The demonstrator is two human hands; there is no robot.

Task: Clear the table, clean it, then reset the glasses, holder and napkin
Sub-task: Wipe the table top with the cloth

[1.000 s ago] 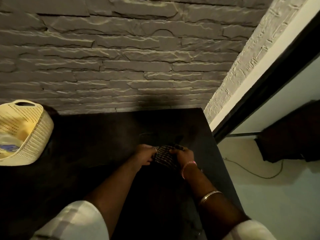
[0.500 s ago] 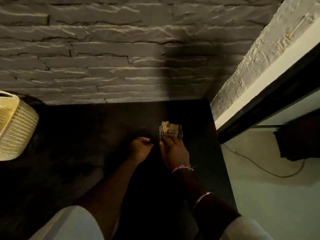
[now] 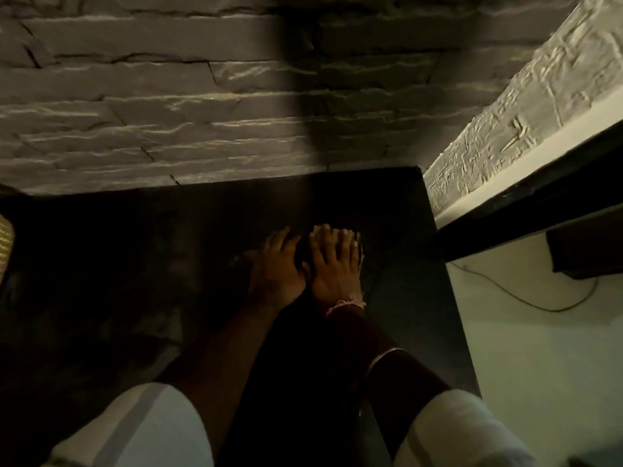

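both hands lie flat, palms down and fingers spread, side by side on the dark table (image 3: 135, 281), near its far right corner. the left hand (image 3: 274, 267) rests with its thumb edge touching the right hand (image 3: 333, 267). neither is clenched or gripping anything; they press downward. under the right hand's fingertips (image 3: 354, 244) a thin sliver of pale fabric shows, the napkin (image 3: 360, 251), almost wholly covered, so its pattern and shape cannot be told.

the table top is matte, near black, with faint mottled streaks, and has a straight, sharp right edge. behind the table rises a wall (image 3: 168, 106) of rough grey stacked stone in long irregular courses. right of the table a textured white plaster strip (image 3: 526, 106) runs diagonally above a black frame. a pink thread bracelet (image 3: 347, 304) circles the right wrist, and a thin metal bangle (image 3: 384, 357) sits further up that forearm. white sleeves (image 3: 141, 429) cover both upper arms. at the table's left edge a sliver of cream woven basket (image 3: 5, 241) shows. no writing is legible.
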